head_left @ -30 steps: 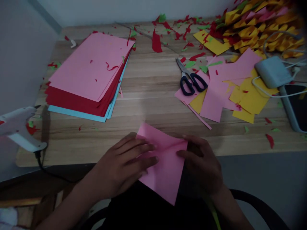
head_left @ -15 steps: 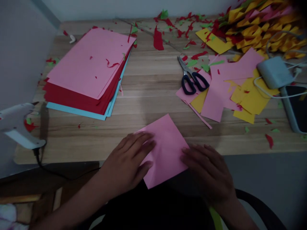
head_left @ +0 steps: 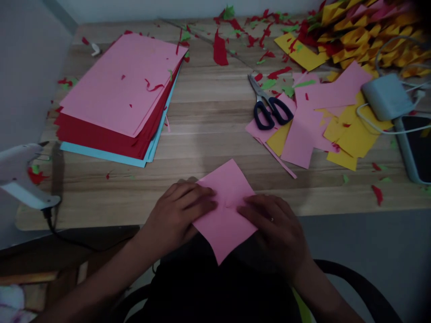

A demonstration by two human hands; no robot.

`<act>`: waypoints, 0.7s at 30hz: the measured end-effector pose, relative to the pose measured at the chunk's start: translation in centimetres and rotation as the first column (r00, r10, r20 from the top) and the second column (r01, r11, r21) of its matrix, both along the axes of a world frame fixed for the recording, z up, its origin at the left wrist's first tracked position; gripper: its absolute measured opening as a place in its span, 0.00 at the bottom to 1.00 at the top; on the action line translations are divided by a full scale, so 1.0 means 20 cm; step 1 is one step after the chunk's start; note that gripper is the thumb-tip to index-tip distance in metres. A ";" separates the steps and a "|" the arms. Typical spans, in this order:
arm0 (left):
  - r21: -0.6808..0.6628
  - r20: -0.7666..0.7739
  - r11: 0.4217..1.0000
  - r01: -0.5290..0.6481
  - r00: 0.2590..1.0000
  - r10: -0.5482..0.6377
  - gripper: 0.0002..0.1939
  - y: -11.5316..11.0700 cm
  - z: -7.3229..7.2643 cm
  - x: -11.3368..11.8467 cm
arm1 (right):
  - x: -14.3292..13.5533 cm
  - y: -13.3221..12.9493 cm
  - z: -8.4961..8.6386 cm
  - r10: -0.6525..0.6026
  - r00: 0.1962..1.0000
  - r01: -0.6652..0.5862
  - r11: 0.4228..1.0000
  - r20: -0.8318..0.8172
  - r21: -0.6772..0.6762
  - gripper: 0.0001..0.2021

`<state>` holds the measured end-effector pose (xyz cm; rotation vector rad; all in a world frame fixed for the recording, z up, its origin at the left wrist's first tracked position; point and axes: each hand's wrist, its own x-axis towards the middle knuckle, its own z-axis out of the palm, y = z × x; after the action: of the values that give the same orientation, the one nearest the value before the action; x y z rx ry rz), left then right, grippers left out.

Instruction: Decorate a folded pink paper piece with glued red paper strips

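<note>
A square of pink paper (head_left: 226, 188) is held between my two hands at the table's front edge, one corner pointing away from me. My left hand (head_left: 183, 208) grips its left side, fingers on top and thumb hidden beneath. On the opposite side my right hand (head_left: 274, 222) pinches the paper the same way, its fingertips near the middle. The sheet bends slightly, with a faint crease between the fingertips, and its near corner hangs past the edge.
Stacked pink, red and blue sheets (head_left: 124, 85) lie left, beyond a glue gun (head_left: 23, 172). Scissors (head_left: 271, 107) rest beside pink and yellow offcuts (head_left: 299, 139). At right are a white charger (head_left: 387, 96), a phone (head_left: 415, 148) and folded yellow paper pieces (head_left: 373, 36). Red and green scraps litter the back.
My right hand has shifted left and taken hold of the paper's right side. My left thumb has gone under the sheet, which now bends instead of lying flatter.
</note>
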<state>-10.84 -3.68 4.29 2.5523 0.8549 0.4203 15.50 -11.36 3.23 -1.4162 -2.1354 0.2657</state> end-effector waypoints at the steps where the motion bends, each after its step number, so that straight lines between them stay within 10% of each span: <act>1: 0.009 0.018 1.000 0.001 1.000 -0.001 0.12 0.01 -0.01 -0.01 | 0.02 0.01 -0.01 0.006 1.000 -0.006 1.000 0.007 0.016 0.12; 7: 0.059 -0.036 0.998 -0.025 0.999 0.027 0.17 -0.01 -0.02 -0.04 | 0.07 0.00 0.01 -0.135 0.979 0.119 0.987 0.155 0.108 0.17; 13: 0.034 -0.021 0.996 -0.079 0.997 0.080 0.16 -0.04 -0.01 -0.01 | 0.04 0.03 0.00 0.113 0.992 -0.113 0.994 0.062 -0.003 0.19; 21: -0.007 0.004 0.930 -0.369 0.930 0.369 0.05 0.02 0.01 0.02 | -0.04 0.18 0.05 -0.230 0.972 0.220 0.960 -0.040 -0.170 0.11</act>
<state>-10.39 -3.35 4.51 2.3795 1.3385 0.5337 14.62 -7.66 4.15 -1.7086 -1.9194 0.3988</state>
